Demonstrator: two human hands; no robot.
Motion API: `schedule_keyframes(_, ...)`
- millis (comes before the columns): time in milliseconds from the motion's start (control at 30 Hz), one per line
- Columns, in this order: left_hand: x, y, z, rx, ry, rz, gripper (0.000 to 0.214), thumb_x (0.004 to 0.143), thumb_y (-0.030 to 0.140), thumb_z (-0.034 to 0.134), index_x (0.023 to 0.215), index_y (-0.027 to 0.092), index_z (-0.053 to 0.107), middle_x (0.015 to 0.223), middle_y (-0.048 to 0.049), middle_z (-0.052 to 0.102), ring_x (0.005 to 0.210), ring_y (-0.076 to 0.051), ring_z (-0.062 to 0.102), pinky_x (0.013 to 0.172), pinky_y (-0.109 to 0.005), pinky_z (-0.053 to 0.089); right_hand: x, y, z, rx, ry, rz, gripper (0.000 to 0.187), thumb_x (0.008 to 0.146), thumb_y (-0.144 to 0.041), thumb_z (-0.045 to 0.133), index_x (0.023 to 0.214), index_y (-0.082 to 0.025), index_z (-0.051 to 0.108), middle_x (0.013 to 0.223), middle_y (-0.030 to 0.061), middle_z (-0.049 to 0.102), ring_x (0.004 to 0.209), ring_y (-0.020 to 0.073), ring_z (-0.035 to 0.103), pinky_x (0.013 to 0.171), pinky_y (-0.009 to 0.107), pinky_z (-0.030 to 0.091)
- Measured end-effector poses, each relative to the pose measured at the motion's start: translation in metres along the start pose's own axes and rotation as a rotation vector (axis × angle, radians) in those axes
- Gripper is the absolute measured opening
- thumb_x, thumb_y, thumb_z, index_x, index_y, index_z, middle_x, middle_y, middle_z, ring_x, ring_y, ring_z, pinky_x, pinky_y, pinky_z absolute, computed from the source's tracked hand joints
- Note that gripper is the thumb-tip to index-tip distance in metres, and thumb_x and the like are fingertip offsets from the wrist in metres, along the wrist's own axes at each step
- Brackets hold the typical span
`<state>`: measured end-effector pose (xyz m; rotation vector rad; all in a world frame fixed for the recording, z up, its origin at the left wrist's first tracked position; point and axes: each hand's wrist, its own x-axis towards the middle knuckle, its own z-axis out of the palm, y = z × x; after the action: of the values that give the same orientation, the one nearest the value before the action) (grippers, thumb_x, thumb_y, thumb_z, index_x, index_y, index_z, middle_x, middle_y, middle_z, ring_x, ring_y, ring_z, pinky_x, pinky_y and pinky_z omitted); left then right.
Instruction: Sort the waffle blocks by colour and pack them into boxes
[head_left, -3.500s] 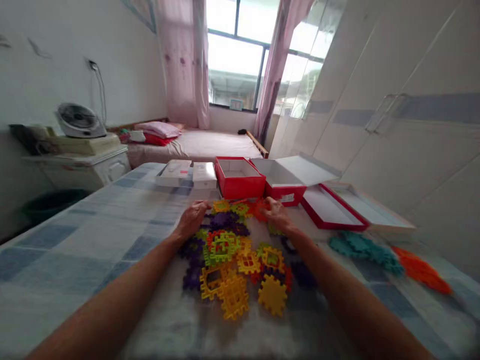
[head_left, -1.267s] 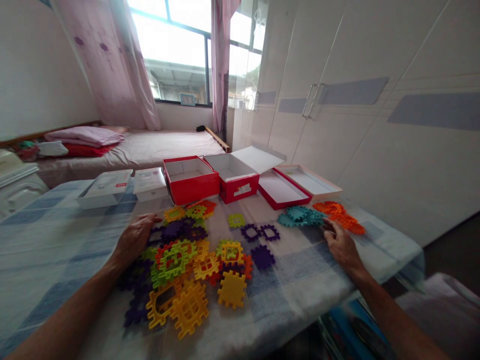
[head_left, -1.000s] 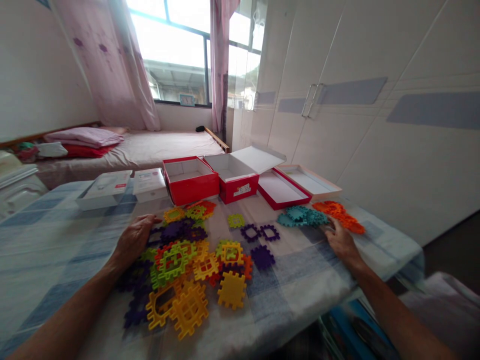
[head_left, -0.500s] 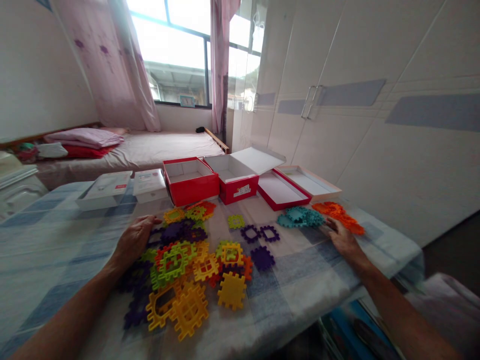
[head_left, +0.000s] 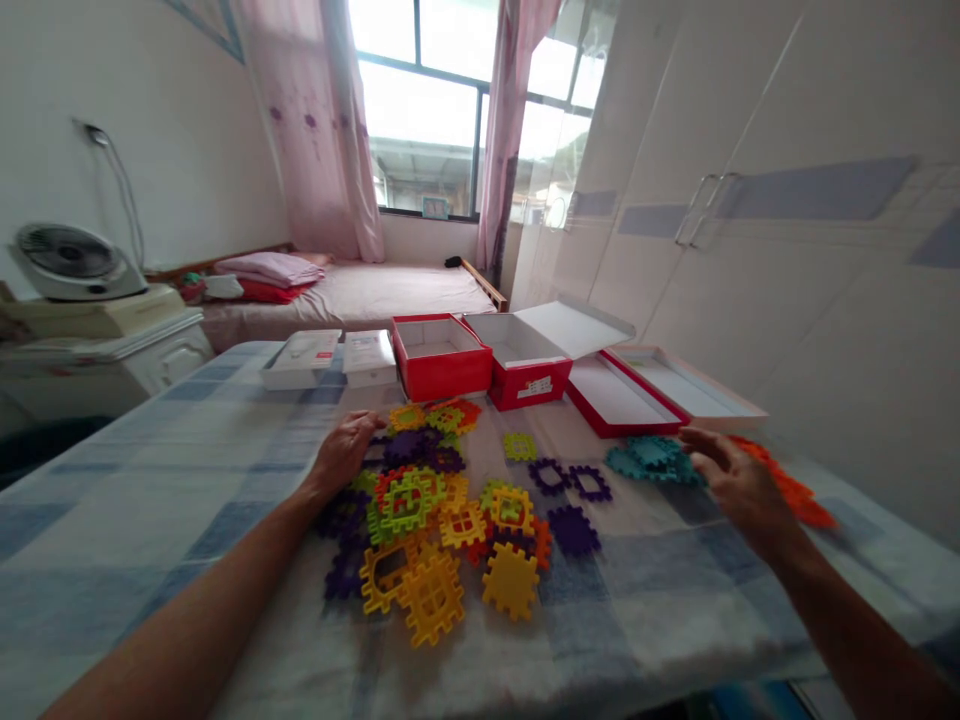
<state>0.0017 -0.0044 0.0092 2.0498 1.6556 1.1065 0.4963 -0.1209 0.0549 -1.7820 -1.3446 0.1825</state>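
Note:
My left hand [head_left: 346, 452] rests at the left edge of a mixed pile of plastic building tiles, its fingers stretched toward the purple tiles [head_left: 409, 446] and holding nothing that I can see. My right hand [head_left: 739, 485] is over the right end of a teal tile stack [head_left: 654, 460], fingers curved and apart, with nothing visible in them. Orange tiles [head_left: 787, 485] lie just beyond that hand, partly hidden by it. Nearer in the mixed pile are green tiles [head_left: 405, 505] and yellow tiles [head_left: 433, 592]. Between the groups lie a green window tile [head_left: 519, 446], two purple frames [head_left: 550, 476] and a solid purple tile [head_left: 574, 530].
Along the table's far side stand a red box [head_left: 446, 375], another red box with its lid raised [head_left: 531, 382], a shallow red tray [head_left: 626, 400] and a pale lid [head_left: 694, 385]. Two white boxes [head_left: 301, 362] are at their left. A checked cloth [head_left: 187, 480] covers the table.
The view has swung left, so everything appears shifted right. My right hand has lifted slightly from the teal stack and its fingers have spread. My left hand stays by the pile.

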Motion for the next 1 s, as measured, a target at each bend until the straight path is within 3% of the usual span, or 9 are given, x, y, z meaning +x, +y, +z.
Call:
schedule_keyframes(100, 0.0, -0.003, 0.002, -0.024, 0.02, 0.001, 0.063, 0.082, 0.056, 0.023, 0.087, 0.013, 0.069, 0.106, -0.0117, 0.063, 0.101, -0.023, 0.059, 0.095, -0.035, 0.043, -0.004, -0.062, 0.034, 0.06, -0.234, -0.155, 0.034, 0.078, -0.029, 0.048, 0.107, -0.021, 0.063, 0.101, 0.0078, 0.068, 0.093, 0.0224, 0.064, 0.086, 0.038, 0.049)
schedule_keyframes(233, -0.001, -0.004, 0.003, -0.047, 0.016, 0.016, 0.063, 0.084, 0.055, 0.023, 0.088, 0.012, 0.069, 0.103, -0.0127, 0.063, 0.1, -0.023, 0.059, 0.095, -0.036, 0.043, -0.006, -0.13, 0.1, 0.082, -0.502, -0.435, 0.036, 0.08, -0.021, 0.046, 0.113, -0.02, 0.061, 0.113, 0.007, 0.064, 0.1, 0.0206, 0.061, 0.09, 0.037, 0.048)
schedule_keyframes(367, -0.001, -0.003, 0.003, -0.061, 0.016, 0.009, 0.062, 0.086, 0.054, 0.023, 0.088, 0.013, 0.069, 0.103, -0.012, 0.063, 0.098, -0.022, 0.06, 0.093, -0.035, 0.043, -0.001, -0.168, 0.167, 0.021, -0.613, -0.697, 0.046, 0.078, -0.013, 0.049, 0.124, -0.019, 0.055, 0.124, 0.0074, 0.058, 0.114, 0.0213, 0.054, 0.099, 0.038, 0.041)
schedule_keyframes(467, -0.001, -0.003, 0.004, -0.067, 0.025, -0.003, 0.061, 0.087, 0.053, 0.023, 0.087, 0.014, 0.069, 0.104, -0.0114, 0.063, 0.097, -0.022, 0.06, 0.092, -0.035, 0.043, 0.001, -0.177, 0.199, -0.01, -0.643, -0.813, 0.051, 0.075, -0.006, 0.048, 0.125, -0.017, 0.054, 0.127, 0.0088, 0.056, 0.118, 0.0208, 0.05, 0.102, 0.036, 0.038)
schedule_keyframes(567, -0.001, -0.003, 0.005, -0.072, 0.031, -0.01, 0.059, 0.087, 0.052, 0.023, 0.086, 0.015, 0.069, 0.104, -0.0104, 0.063, 0.098, -0.023, 0.06, 0.091, -0.035, 0.044, -0.001, -0.174, 0.207, -0.038, -0.637, -0.813, 0.04, 0.076, -0.007, 0.049, 0.114, -0.013, 0.062, 0.119, 0.0112, 0.061, 0.112, 0.0217, 0.054, 0.098, 0.034, 0.04)
schedule_keyframes(667, -0.002, -0.001, 0.006, -0.071, 0.023, -0.022, 0.059, 0.086, 0.052, 0.022, 0.085, 0.016, 0.068, 0.102, -0.0103, 0.063, 0.096, -0.023, 0.06, 0.09, -0.035, 0.044, -0.006, -0.167, 0.195, -0.089, -0.679, -0.766, 0.025, 0.08, -0.012, 0.05, 0.096, -0.013, 0.069, 0.101, 0.0097, 0.067, 0.094, 0.0205, 0.061, 0.087, 0.032, 0.046)
schedule_keyframes(767, -0.002, 0.002, 0.005, -0.068, 0.026, -0.032, 0.057, 0.086, 0.05, 0.022, 0.084, 0.017, 0.068, 0.101, -0.0099, 0.063, 0.096, -0.023, 0.06, 0.09, -0.035, 0.044, -0.007, -0.161, 0.181, -0.109, -0.668, -0.717, 0.023, 0.083, -0.014, 0.048, 0.089, -0.015, 0.07, 0.092, 0.007, 0.068, 0.085, 0.0178, 0.062, 0.084, 0.03, 0.046)
schedule_keyframes(900, -0.002, 0.004, 0.005, -0.08, 0.034, -0.039, 0.055, 0.086, 0.049, 0.023, 0.084, 0.016, 0.068, 0.1, -0.01, 0.063, 0.094, -0.023, 0.06, 0.089, -0.036, 0.044, 0.003, -0.158, 0.184, -0.119, -0.527, -0.679, 0.032, 0.078, -0.009, 0.049, 0.105, -0.015, 0.065, 0.109, 0.01, 0.063, 0.098, 0.0191, 0.06, 0.09, 0.031, 0.043)
schedule_keyframes(1000, -0.002, 0.003, 0.005, -0.084, 0.033, -0.03, 0.055, 0.087, 0.049, 0.023, 0.084, 0.016, 0.067, 0.099, -0.0101, 0.063, 0.094, -0.022, 0.061, 0.089, -0.036, 0.045, 0.013, -0.158, 0.201, -0.113, -0.557, -0.692, 0.043, 0.077, -0.01, 0.051, 0.119, -0.014, 0.058, 0.124, 0.0128, 0.056, 0.111, 0.0213, 0.054, 0.097, 0.032, 0.039)
